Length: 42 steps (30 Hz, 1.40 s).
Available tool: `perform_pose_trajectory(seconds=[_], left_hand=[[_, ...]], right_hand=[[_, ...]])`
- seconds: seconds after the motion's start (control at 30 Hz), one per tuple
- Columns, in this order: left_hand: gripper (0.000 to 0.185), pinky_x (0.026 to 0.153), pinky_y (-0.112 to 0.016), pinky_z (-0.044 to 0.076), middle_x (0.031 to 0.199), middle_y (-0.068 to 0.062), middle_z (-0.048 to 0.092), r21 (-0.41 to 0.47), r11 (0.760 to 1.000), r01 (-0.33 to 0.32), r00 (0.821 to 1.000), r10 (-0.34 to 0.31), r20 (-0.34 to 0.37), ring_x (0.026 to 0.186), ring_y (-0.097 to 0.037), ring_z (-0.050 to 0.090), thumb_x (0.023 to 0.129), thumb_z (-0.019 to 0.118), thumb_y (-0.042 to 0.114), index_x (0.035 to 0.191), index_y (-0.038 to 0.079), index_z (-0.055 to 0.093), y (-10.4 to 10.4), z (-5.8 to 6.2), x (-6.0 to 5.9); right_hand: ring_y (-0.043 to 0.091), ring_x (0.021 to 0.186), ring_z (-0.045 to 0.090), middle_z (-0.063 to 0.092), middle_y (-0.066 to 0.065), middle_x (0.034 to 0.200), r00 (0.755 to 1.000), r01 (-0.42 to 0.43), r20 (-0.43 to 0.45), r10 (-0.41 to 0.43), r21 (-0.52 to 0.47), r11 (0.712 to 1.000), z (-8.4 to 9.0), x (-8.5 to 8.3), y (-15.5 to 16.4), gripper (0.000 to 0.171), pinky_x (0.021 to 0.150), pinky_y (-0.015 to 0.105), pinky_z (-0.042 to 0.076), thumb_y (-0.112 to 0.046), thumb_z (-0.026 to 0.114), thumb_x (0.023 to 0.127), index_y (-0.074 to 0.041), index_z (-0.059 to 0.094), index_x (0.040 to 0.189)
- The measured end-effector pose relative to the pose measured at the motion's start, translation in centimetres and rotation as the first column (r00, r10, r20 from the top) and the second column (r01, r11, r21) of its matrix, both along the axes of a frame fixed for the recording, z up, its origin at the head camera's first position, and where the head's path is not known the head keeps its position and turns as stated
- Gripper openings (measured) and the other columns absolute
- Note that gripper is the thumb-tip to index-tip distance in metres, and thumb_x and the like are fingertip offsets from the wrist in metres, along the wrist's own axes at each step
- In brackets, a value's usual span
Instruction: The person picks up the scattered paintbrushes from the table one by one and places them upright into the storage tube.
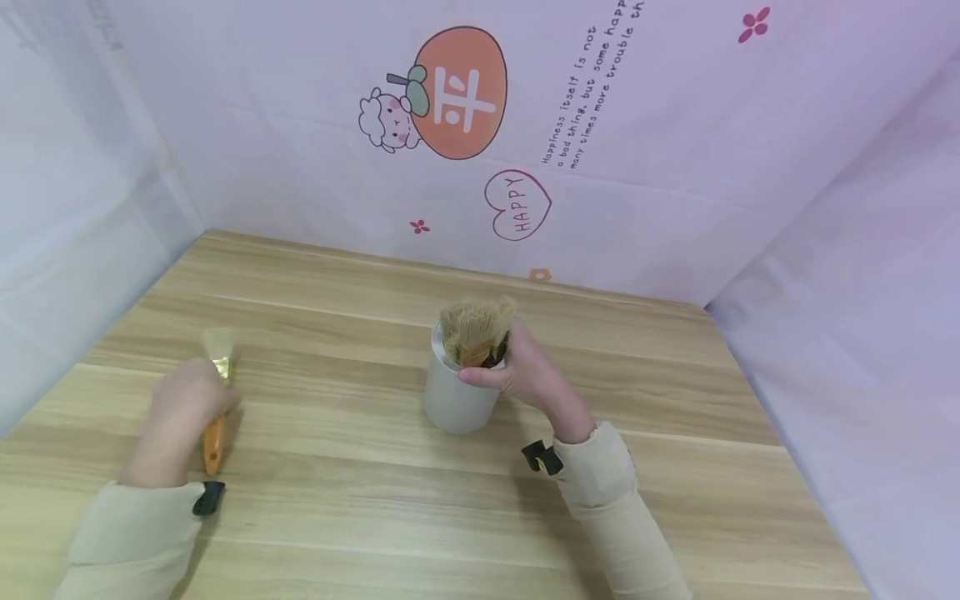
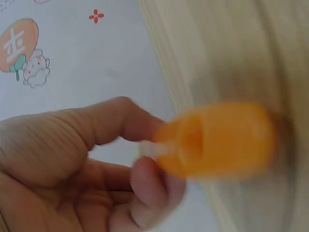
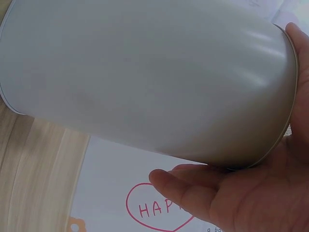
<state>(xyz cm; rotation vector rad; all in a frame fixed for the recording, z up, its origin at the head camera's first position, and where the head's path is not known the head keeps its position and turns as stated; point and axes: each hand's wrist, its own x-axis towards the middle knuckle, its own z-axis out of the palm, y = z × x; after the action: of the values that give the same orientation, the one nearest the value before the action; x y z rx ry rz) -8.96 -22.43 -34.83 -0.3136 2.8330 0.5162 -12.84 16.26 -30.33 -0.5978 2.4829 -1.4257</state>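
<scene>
On the left side of the table, my left hand (image 1: pixel 187 396) pinches a paintbrush (image 1: pixel 214 446) between thumb and fingers. Its pale bristles (image 1: pixel 219 340) point toward the back wall, and its orange handle (image 2: pixel 231 140) looks blurred in the left wrist view. A light grey can (image 1: pixel 459 400) stands upright near the table's middle. Tan brush bristles (image 1: pixel 476 323) stick up out of its mouth, with something orange and something dark below them. My right hand (image 1: pixel 532 367) grips the can at its top rim, thumb on the near side. In the right wrist view the can's wall (image 3: pixel 145 82) fills much of the picture.
The wood-grain table (image 1: pixel 337 492) is bounded by white cloth walls at the back, left and right. The back wall (image 1: pixel 300 167) carries printed cartoons and lettering. Each sleeve cuff has a dark strap piece (image 1: pixel 543 457).
</scene>
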Motion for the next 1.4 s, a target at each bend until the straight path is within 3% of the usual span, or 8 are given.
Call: perform_pose_trajectory(seconds=[0.23,0.3,0.43,0.6,0.97,1.2,1.3,1.4], left_hand=[[0.037,0.042,-0.027,0.033,0.051,-0.002,0.043,0.108,0.994,-0.012,0.977,0.035,-0.208,0.048,-0.016,0.040,0.088,0.055,0.024,0.057,0.008,0.044,1.9,1.2,0.2],[0.035,0.043,-0.028,0.032,0.053,-0.006,0.047,0.126,0.992,-0.007,0.950,0.045,-0.308,0.049,-0.020,0.042,0.088,0.054,0.023,0.059,0.006,0.047,2.6,1.6,0.0],[0.027,0.046,-0.029,0.033,0.062,-0.017,0.058,0.157,0.988,-0.010,0.870,0.086,-0.485,0.055,-0.027,0.049,0.086,0.056,0.019,0.066,0.000,0.053,3.7,2.3,-0.3],[0.024,0.047,-0.029,0.036,0.072,-0.026,0.062,0.171,0.985,-0.009,0.801,0.109,-0.588,0.056,-0.029,0.053,0.084,0.057,0.015,0.071,-0.005,0.059,5.4,2.4,-0.5],[0.025,0.046,-0.025,0.040,0.075,-0.026,0.066,0.265,0.963,0.043,0.754,0.143,-0.641,0.053,-0.028,0.057,0.085,0.057,0.013,0.075,-0.008,0.064,8.4,1.3,-0.9],[0.025,0.041,-0.020,0.036,0.070,-0.025,0.066,0.276,0.952,0.133,0.703,0.106,-0.703,0.048,-0.024,0.053,0.085,0.059,0.012,0.071,-0.009,0.063,9.7,1.2,-1.0],[0.026,0.044,-0.021,0.037,0.069,-0.024,0.066,0.288,0.943,0.163,0.701,0.095,-0.707,0.051,-0.026,0.055,0.086,0.060,0.013,0.072,-0.008,0.064,10.5,1.4,-1.1],[0.026,0.049,-0.024,0.041,0.071,-0.023,0.067,0.293,0.937,0.190,0.719,0.070,-0.691,0.056,-0.027,0.058,0.089,0.061,0.014,0.076,-0.008,0.065,11.2,1.9,-1.2]], right_hand=[[0.023,0.126,0.051,0.057,0.007,0.131,1.000,-0.017,-0.007,0.017,-0.030,0.999,-0.1,0.0,-0.4,0.076,0.113,0.045,0.034,-0.007,0.082,0.073,-0.015,0.043,0.138],[0.023,0.125,0.051,0.058,0.007,0.130,1.000,-0.020,-0.013,0.019,-0.045,0.999,0.0,0.0,-0.6,0.075,0.112,0.044,0.035,-0.006,0.082,0.073,-0.014,0.044,0.138],[0.024,0.126,0.051,0.058,0.009,0.130,1.000,-0.013,-0.010,0.013,-0.056,0.998,0.1,0.1,-0.9,0.073,0.113,0.044,0.035,-0.006,0.081,0.074,-0.012,0.044,0.137],[0.027,0.127,0.050,0.056,0.011,0.131,1.000,0.012,0.015,-0.011,-0.032,0.999,0.1,0.3,-0.8,0.074,0.113,0.046,0.034,-0.008,0.080,0.075,-0.010,0.040,0.137],[0.029,0.125,0.050,0.056,0.013,0.130,0.999,0.020,0.033,-0.019,-0.037,0.999,0.2,0.6,0.4,0.073,0.112,0.048,0.035,-0.007,0.081,0.074,-0.008,0.041,0.136],[0.027,0.128,0.048,0.054,0.010,0.133,0.997,0.039,0.062,-0.037,-0.043,0.998,0.0,0.5,0.3,0.077,0.114,0.047,0.031,-0.009,0.082,0.073,-0.012,0.038,0.137],[0.028,0.128,0.048,0.054,0.011,0.132,0.998,0.036,0.059,-0.034,-0.044,0.998,0.0,0.5,0.3,0.077,0.114,0.048,0.032,-0.008,0.082,0.073,-0.011,0.039,0.137],[0.028,0.126,0.049,0.055,0.012,0.131,0.998,0.031,0.053,-0.028,-0.045,0.998,0.1,0.5,0.4,0.075,0.113,0.048,0.033,-0.006,0.081,0.074,-0.010,0.040,0.136]])
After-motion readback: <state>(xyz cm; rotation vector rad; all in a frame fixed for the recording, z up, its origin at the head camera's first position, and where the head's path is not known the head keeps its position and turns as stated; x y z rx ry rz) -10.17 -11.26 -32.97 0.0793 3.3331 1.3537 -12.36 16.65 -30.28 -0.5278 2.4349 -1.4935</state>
